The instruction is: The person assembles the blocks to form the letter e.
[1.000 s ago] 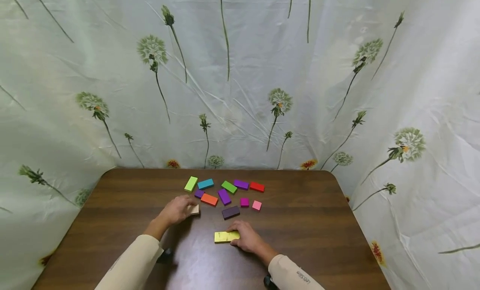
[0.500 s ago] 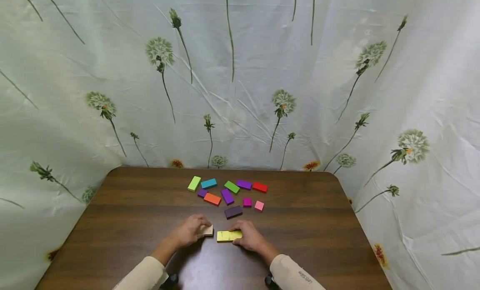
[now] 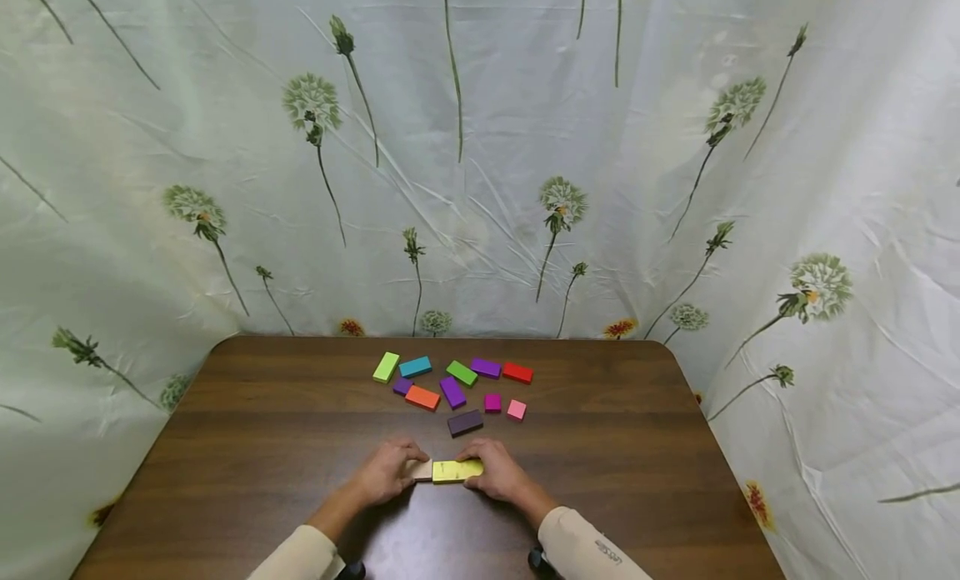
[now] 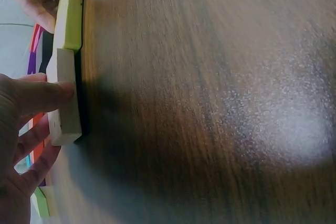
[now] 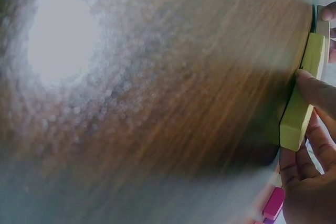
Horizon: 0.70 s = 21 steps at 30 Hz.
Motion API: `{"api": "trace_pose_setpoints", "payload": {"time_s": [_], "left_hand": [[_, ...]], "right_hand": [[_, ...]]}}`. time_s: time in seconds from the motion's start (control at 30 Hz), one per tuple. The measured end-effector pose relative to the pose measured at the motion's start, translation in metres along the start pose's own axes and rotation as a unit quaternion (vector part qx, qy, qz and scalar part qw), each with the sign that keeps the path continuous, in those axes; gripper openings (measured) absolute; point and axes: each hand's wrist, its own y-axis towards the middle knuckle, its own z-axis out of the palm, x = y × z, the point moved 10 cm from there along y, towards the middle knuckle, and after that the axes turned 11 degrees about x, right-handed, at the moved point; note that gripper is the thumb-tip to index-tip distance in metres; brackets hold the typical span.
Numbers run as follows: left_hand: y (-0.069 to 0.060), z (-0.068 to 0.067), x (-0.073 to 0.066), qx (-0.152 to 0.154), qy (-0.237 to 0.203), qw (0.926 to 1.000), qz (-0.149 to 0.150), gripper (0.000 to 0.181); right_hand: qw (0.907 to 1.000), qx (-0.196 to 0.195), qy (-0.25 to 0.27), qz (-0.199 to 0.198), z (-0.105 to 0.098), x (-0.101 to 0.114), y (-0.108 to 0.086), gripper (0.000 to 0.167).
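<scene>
My left hand [image 3: 386, 472] grips a pale wooden block [image 4: 67, 108] between thumb and fingers, low at the tabletop. A yellow block [image 3: 448, 472] lies end to end with it on the right, and in the head view their ends appear to touch. Thumb and fingers of my right hand [image 3: 498, 473] hold the yellow block at its right part. In the left wrist view the pale block's near end and one long side show, with the yellow block [image 4: 69, 22] beyond it. The right wrist view shows the yellow block [image 5: 299, 108] under the right thumb.
Behind the hands lie several coloured blocks: a dark purple one [image 3: 465, 423] nearest, an orange one [image 3: 423, 398], a magenta one [image 3: 492, 403], a pink one [image 3: 516, 410] and a red one [image 3: 517, 372]. A flower-printed curtain [image 3: 480, 188] stands behind the brown table [image 3: 622, 447].
My left hand has brought the pale block toward me and to the right, up to the yellow block's left end. The right hand has stayed on the yellow block nearly in place.
</scene>
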Motion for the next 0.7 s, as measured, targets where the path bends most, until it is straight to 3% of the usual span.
{"api": "trace_pose_setpoints", "payload": {"time_s": [0.4, 0.7], "left_hand": [[0.0004, 0.0075, 0.0044, 0.010, -0.010, 0.9997, -0.020, 0.030], [-0.0015, 0.0064, 0.0034, -0.014, -0.010, 0.9998, -0.008, 0.029]], "right_hand": [[1.0000, -0.005, 0.008, -0.001, -0.0006, 0.0019, -0.0002, 0.028], [0.9999, -0.013, 0.009, 0.000, -0.0010, 0.0011, -0.0017, 0.027]]}}
